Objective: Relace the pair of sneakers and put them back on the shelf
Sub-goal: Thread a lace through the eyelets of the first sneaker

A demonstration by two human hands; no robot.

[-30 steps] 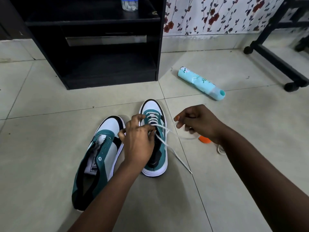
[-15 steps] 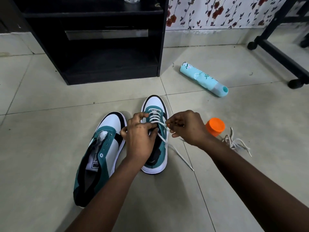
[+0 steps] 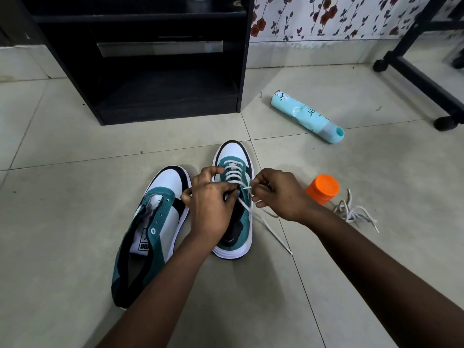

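Head view is showing me the right hand [image 3: 278,194] drawn in against the right shoe [image 3: 233,197]; a second ago it was out wide to that shoe's right, pulling the lace [image 3: 266,222] taut, so I'm reading a pull-through as finished and the next eyelet as the step in hand. Its fingers are curled and pinching the lace just beside the shoe's eyelets. The left hand [image 3: 211,204] is staying on the shoe's near-left side, fingers curled round the lace and the eyelet edge, though I can't tell exactly which.

Several crossings are lying over the shoe's front half; the loose lace end is trailing on the floor to the shoe's near right. The left shoe [image 3: 150,234] is lying just left of it, touching or nearly so, with no lace in it. A spare lace [image 3: 356,212] is sitting well right of the right shoe, beyond the orange cap [image 3: 322,188], now uncovered by the hand. The shelf [image 3: 155,59] is standing beyond the shoes, bottom bay open.

I'm judging the task well short of half done.
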